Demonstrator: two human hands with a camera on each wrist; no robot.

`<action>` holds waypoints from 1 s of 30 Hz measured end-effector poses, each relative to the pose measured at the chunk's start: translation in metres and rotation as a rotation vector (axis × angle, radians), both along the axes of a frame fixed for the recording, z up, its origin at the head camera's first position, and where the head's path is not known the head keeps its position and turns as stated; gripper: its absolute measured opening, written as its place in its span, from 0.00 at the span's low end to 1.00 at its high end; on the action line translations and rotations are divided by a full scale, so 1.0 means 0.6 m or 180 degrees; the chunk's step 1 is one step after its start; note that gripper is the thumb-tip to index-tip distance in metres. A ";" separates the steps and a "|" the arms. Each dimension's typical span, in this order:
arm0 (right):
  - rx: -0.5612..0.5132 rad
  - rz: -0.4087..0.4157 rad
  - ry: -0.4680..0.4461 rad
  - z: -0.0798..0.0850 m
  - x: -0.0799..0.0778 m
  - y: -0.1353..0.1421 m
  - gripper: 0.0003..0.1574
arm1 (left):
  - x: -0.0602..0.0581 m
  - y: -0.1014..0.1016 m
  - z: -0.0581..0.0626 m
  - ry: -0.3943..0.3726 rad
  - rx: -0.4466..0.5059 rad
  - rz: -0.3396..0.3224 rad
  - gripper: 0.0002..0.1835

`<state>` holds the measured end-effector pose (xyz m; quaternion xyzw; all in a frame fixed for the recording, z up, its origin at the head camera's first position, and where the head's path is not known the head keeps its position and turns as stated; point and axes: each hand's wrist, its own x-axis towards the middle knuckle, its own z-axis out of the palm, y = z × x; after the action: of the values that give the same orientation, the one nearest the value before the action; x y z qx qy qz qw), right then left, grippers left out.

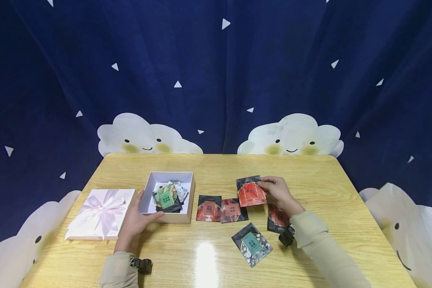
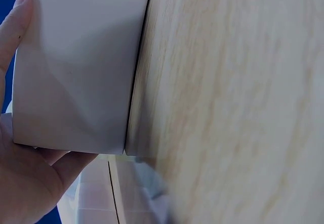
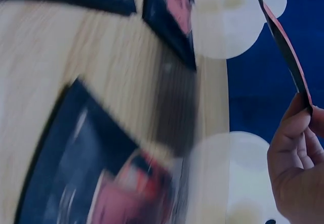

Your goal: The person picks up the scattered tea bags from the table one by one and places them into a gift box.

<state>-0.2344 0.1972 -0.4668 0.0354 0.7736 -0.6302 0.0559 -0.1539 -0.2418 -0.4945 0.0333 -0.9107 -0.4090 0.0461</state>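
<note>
My right hand (image 1: 278, 191) pinches a red and black sachet (image 1: 251, 191) by its right edge, raised above the table; the right wrist view shows this sachet (image 3: 286, 47) edge-on between thumb and fingers. My left hand (image 1: 135, 218) grips the near left corner of an open white box (image 1: 187, 200), its thumb (image 2: 17, 24) along the front wall and its fingers round the side. Inside the box lie several sachets, a green and black sachet (image 1: 166, 197) on top and a pale sachet (image 1: 181, 191) behind it.
Two red sachets, one left (image 1: 208, 208) and one right (image 1: 234, 210), lie beside the box. A teal and black sachet (image 1: 252, 245) lies nearer, and another red sachet (image 1: 278, 218) is under my right wrist. The ribboned white lid (image 1: 102, 214) is at left. A dark blue curtain (image 1: 216, 72) hangs behind.
</note>
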 end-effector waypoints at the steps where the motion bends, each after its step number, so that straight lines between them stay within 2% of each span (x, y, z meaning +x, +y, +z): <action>1: -0.0027 0.0019 -0.0009 0.001 -0.002 -0.006 0.19 | 0.000 0.000 0.001 -0.0005 0.0001 0.0000 0.61; 6: -0.0205 0.0068 -0.0077 0.009 -0.010 -0.041 0.18 | 0.000 0.000 0.003 -0.0041 0.0011 0.0004 0.61; 19: -0.0675 0.0342 -0.0016 0.024 -0.027 -0.148 0.16 | -0.001 -0.001 0.001 -0.0047 -0.0011 0.0004 0.62; 30: -0.0791 0.0485 -0.0130 0.023 -0.030 -0.252 0.17 | 0.001 -0.002 0.001 -0.0045 -0.0037 0.0026 0.62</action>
<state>-0.2522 0.0459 -0.4531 -0.0178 0.6887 -0.7142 0.1233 -0.1534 -0.2429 -0.4937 0.0396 -0.9133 -0.4032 0.0415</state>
